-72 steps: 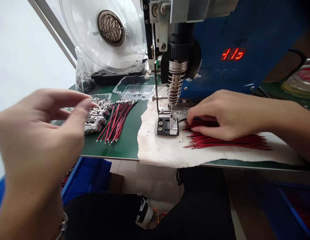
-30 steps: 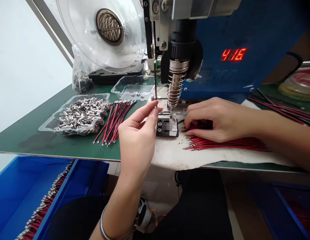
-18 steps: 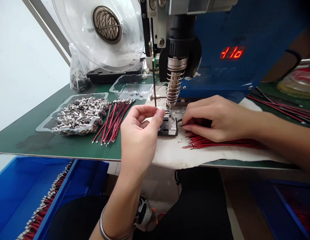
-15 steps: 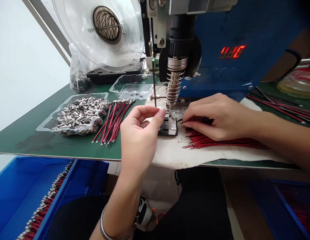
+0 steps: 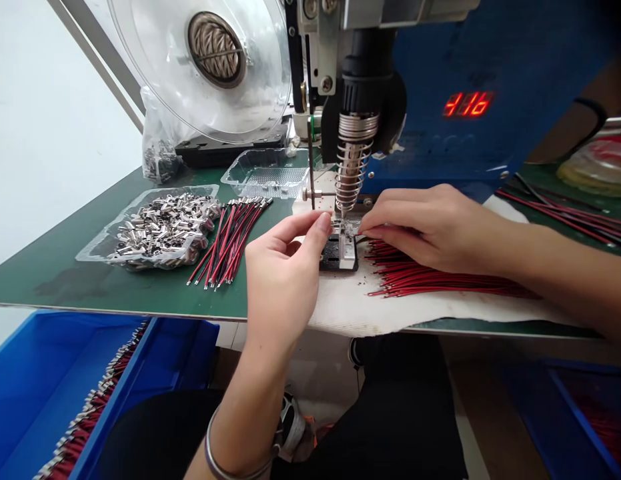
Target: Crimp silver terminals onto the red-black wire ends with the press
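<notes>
My left hand pinches thumb and forefinger at the left side of a small metal fixture under a soldering head with a coiled spring. What the pinch holds is too small to make out. My right hand reaches from the right, fingers pressed together on a red and black wire at the fixture. It rests over a pile of red and black wires on a white cloth.
A clear tray of small metal sleeves and a bundle of red and black wires lie on the green table. A blue machine with a red display, a clear reel and blue bins surround them.
My left hand came in from the near left to the fixture and closed into a pinch. My right hand lifted from the wire pile and moved its fingertips left to the fixture.
</notes>
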A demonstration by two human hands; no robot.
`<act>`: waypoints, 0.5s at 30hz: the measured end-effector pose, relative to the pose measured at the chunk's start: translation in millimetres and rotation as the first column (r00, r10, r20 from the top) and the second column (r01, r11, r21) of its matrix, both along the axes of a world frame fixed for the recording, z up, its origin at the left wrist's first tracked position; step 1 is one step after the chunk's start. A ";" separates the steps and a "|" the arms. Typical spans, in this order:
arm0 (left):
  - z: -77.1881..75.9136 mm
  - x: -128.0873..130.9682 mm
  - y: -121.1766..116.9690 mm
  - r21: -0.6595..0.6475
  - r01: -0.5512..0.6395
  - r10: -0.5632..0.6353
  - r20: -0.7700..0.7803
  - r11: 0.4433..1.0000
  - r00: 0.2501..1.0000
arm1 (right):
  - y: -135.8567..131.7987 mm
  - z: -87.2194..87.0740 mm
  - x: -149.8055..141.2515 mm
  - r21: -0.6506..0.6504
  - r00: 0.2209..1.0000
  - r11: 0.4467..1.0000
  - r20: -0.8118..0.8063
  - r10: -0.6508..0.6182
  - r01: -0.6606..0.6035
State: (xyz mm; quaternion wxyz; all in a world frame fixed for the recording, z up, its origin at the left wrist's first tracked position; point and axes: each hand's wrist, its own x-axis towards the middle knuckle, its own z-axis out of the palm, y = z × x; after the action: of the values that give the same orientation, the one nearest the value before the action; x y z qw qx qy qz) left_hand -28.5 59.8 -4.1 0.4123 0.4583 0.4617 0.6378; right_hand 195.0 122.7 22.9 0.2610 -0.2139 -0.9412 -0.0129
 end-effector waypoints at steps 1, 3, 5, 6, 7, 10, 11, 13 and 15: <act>-0.2 0.0 0.0 -0.001 -0.005 0.005 -0.008 1.000 1.000 | 0.4 -0.2 -0.1 -0.019 1.000 1.000 -0.005 -0.016 0.016; -1.0 -0.3 -0.2 -0.001 0.001 -0.001 -0.015 1.000 1.000 | 0.4 -1.0 -1.1 -0.040 0.999 0.998 -0.027 -0.040 0.039; -1.8 -0.8 -0.5 -0.004 0.013 -0.013 -0.010 1.000 1.000 | -0.7 -2.0 -3.5 -0.041 0.997 0.998 -0.061 -0.055 0.053; -2.2 -1.1 -0.6 -0.005 0.013 -0.013 -0.009 1.000 1.000 | -1.9 -2.4 -5.1 -0.043 0.995 0.997 -0.077 -0.064 0.061; -2.3 -1.3 -0.7 -0.007 0.011 -0.011 -0.013 1.000 1.000 | -3.3 -2.6 -6.8 -0.045 0.993 0.996 -0.096 -0.074 0.070; -2.3 -2.0 -0.7 -0.015 0.008 -0.009 -0.053 1.000 0.999 | -8.5 -2.6 -11.8 -0.053 0.982 0.993 -0.147 -0.116 0.110; -2.2 -2.2 -0.6 -0.013 0.010 -0.011 -0.064 1.000 0.998 | -10.2 -2.4 -13.0 -0.049 0.979 0.992 -0.163 -0.124 0.118; -2.4 -2.5 -0.3 -0.010 0.015 -0.016 -0.074 1.000 0.997 | -12.6 -2.3 -14.7 -0.043 0.974 0.991 -0.188 -0.130 0.124; -3.1 -2.7 0.0 -0.008 0.017 -0.018 -0.075 1.000 0.997 | -14.0 -2.4 -15.7 -0.050 0.970 0.990 -0.200 -0.137 0.130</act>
State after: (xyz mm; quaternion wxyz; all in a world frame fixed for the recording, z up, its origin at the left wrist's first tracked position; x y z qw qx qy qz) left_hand -31.2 59.8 -7.1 0.4017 0.4846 0.4751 0.6149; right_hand 179.3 108.6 20.6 0.3502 -0.2817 -0.8933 0.0086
